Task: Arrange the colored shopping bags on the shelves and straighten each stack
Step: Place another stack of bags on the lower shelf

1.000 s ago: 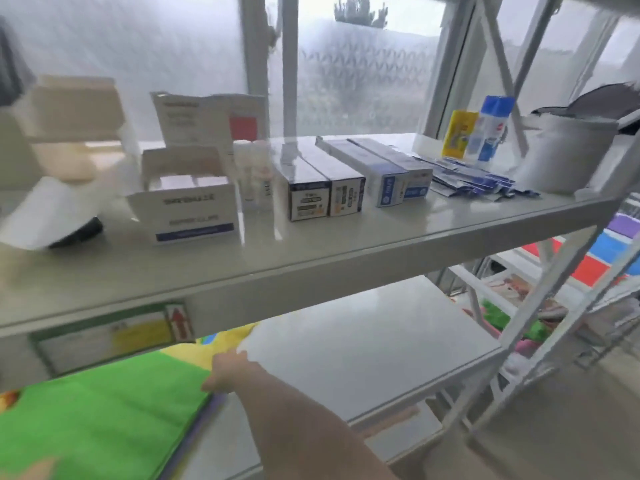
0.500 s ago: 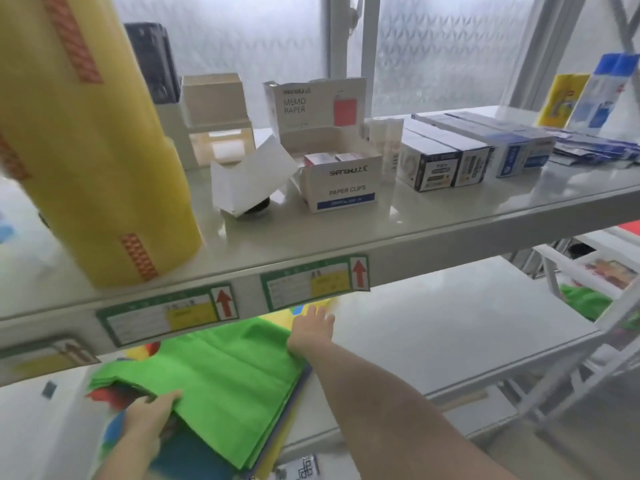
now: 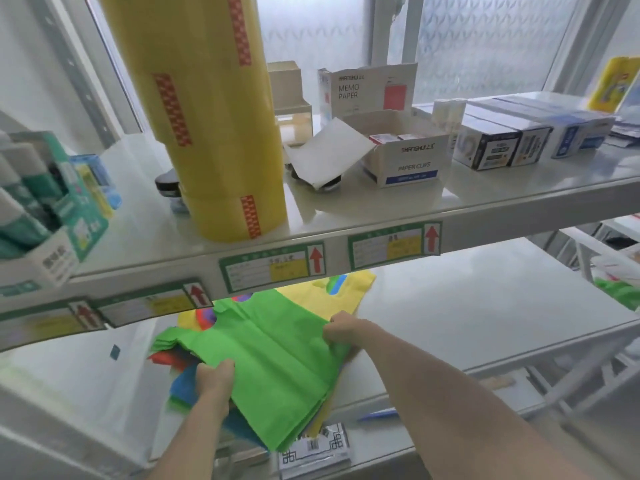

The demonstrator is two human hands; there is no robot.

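A stack of flat shopping bags lies on the lower white shelf (image 3: 467, 317), with a green bag (image 3: 273, 368) on top. Blue (image 3: 181, 384) and red (image 3: 166, 358) bags stick out at the stack's left, and a yellow bag (image 3: 343, 296) shows behind it. My left hand (image 3: 214, 377) grips the green bag's left edge, thumb on top. My right hand (image 3: 341, 332) grips the stack's right edge with curled fingers. The stack sits askew, its front corner hanging over the shelf's front edge.
The upper shelf (image 3: 381, 216) juts out just above the bags, carrying a tall stack of yellow tape rolls (image 3: 214, 126), a paper clips box (image 3: 405, 161), a memo paper box (image 3: 367, 88) and small boxes (image 3: 502, 143). A barcode label (image 3: 315, 446) hangs below. More green bags (image 3: 620, 292) lie at the right.
My view has shifted left and lower. My right hand slid from the stack's back corner to its right edge and curled round it. My left hand moved up the green bag's left edge.
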